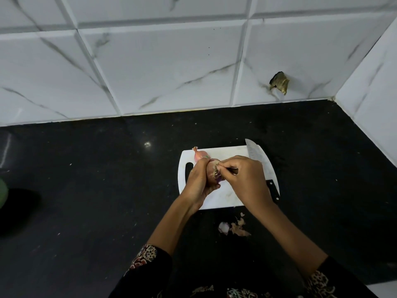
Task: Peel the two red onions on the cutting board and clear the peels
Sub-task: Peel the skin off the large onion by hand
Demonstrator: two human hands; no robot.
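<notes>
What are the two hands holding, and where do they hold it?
The left hand grips a red onion around its side, above the cutting board. The right hand pinches loose peel at the onion's top end.

Kitchen: tiled wall (pixel 163 67), black counter (pixel 86 179).

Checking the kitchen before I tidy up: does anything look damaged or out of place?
Yes. The wall tile at the right has a broken, dark hole. Onion peels lie on the counter in front of the board, not yet cleared.
</notes>
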